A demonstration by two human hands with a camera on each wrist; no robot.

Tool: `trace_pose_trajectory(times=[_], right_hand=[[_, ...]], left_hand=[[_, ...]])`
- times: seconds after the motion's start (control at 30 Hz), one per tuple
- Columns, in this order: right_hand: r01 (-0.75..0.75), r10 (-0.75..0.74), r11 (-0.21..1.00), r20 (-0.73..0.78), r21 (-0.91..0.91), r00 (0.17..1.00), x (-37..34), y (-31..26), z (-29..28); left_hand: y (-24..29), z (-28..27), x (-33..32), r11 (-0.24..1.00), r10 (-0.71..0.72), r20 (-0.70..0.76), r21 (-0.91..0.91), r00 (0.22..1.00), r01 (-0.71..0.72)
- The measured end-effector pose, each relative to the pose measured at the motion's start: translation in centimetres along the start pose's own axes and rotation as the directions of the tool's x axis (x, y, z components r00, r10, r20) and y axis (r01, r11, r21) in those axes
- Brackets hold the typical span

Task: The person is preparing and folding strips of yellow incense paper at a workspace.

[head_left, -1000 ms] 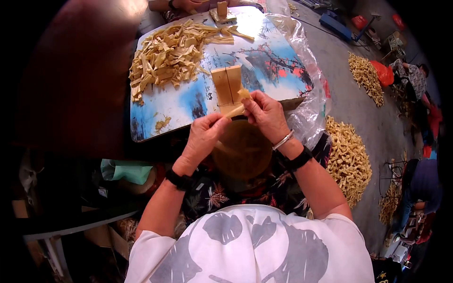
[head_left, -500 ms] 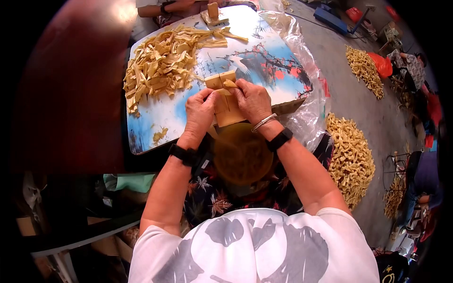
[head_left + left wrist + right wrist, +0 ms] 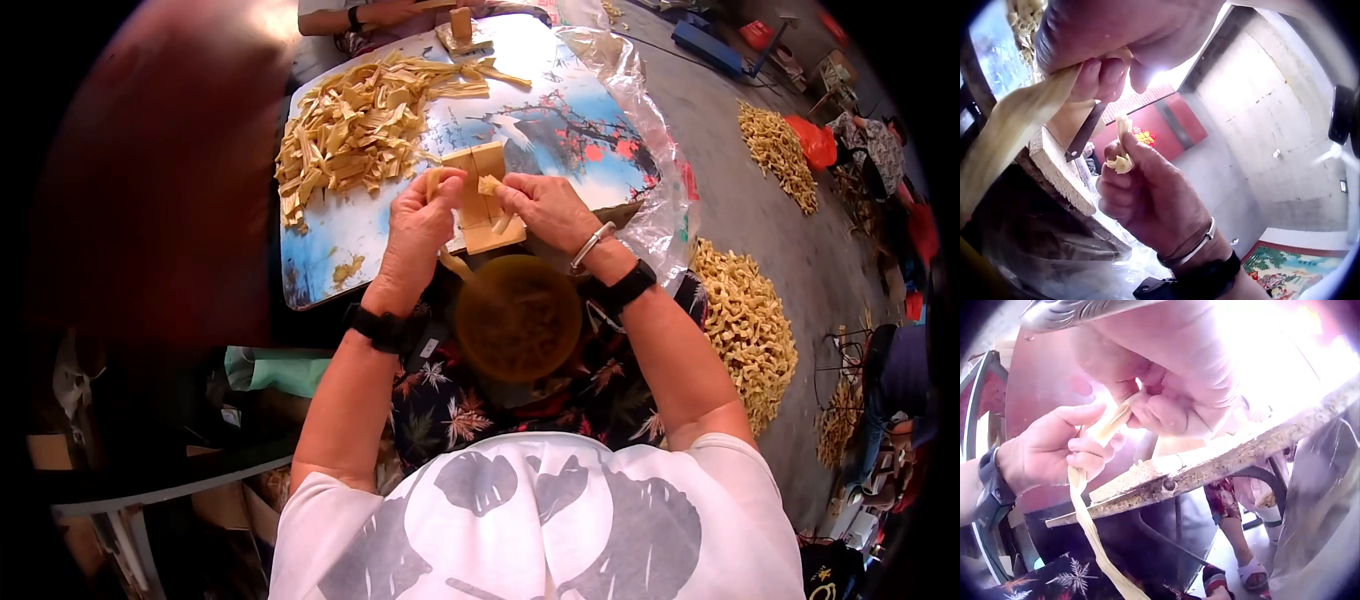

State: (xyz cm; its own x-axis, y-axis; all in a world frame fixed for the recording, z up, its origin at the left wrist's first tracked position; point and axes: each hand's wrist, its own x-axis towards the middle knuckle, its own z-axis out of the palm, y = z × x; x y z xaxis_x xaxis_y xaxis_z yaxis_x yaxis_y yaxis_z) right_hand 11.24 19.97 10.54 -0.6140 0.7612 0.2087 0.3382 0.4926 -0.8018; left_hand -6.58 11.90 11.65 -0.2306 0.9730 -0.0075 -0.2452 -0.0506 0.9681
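Note:
My left hand (image 3: pixel 420 228) grips a long, soft, pale yellow strip (image 3: pixel 1013 134), whose tail hangs below the fingers toward a round brownish bowl (image 3: pixel 570 325). A short, frayed, folded piece of the same material (image 3: pixel 1121 164) is pinched between the thumb and fingers of my right hand (image 3: pixel 555 212). Both hands are raised at the near table edge, a small gap apart in the head view. Between and just beyond them stands an L-shaped wooden stand (image 3: pixel 490 160); the left wrist view shows a dark metal blade (image 3: pixel 1087 130) upright on it.
A heap of flat yellow strips (image 3: pixel 350 130) covers the far left of the painted table (image 3: pixel 600 180). Clear plastic sheeting (image 3: pixel 640 130) hangs along its right side. Piles of knotted pieces (image 3: pixel 745 330) lie on the floor at right. Another person's arm (image 3: pixel 385 13) is across the table.
Both hands moved up from the near edge to the wooden stand, then drew apart. A short piece is now in the right hand, separate from the long strip in the left.

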Motion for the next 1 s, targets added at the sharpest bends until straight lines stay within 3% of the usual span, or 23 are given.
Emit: trace_pose_trajectory(times=[0.1, 0.2, 0.4, 0.47, 0.57, 0.67, 0.77, 0.9, 1.0], right_hand=[[0.074, -0.066, 0.993, 0.089, -0.09, 0.994, 0.3, -0.7, -0.2], [0.151, -0.15, 0.98, 0.02, -0.131, 0.988, 0.9, -0.1, 0.1], [0.074, -0.108, 0.944, -0.087, -0.321, 0.99, 1.6, 0.1, 0.9], [0.095, -0.123, 0.959, -0.09, -0.268, 0.988, 1.7, 0.5, 1.0], [0.106, -0.133, 0.959, -0.088, -0.263, 0.987, 1.7, 1.0, 1.3], [0.092, -0.123, 0.944, -0.08, -0.317, 0.989, 1.7, 0.7, 1.6], [0.062, -0.106, 0.899, -0.078, -0.434, 0.991, 1.7, 0.7, 2.1], [0.019, -0.065, 0.828, -0.062, -0.561, 0.996, 2.1, 0.7, 2.3], [-0.115, 0.112, 0.99, -0.039, -0.084, 0.993, 1.2, 2.2, 1.4]], left_hand=[[0.3, 0.6, 0.2, 0.984, 0.028, 0.079, 0.175, 0.997, -0.041], [-1.6, 0.1, 1.7, 0.953, 0.101, 0.056, 0.282, 0.993, -0.112], [-3.2, 0.3, 3.0, 0.906, 0.207, -0.032, 0.383, 0.978, -0.18], [-3.3, 0.3, 3.2, 0.89, 0.231, -0.002, 0.404, 0.973, -0.21], [-3.8, 0.3, 3.4, 0.89, 0.237, -0.013, 0.404, 0.971, -0.212], [-3.3, 0.8, 2.9, 0.962, 0.136, -0.051, 0.246, 0.989, -0.12], [-3.7, 0.8, 3.0, 0.974, 0.121, -0.024, 0.198, 0.992, -0.113], [-3.5, 0.5, 3.0, 0.962, 0.121, -0.073, 0.255, 0.99, -0.099], [-2.6, 0.0, 2.3, 0.943, 0.143, -0.129, 0.318, 0.981, -0.096]])
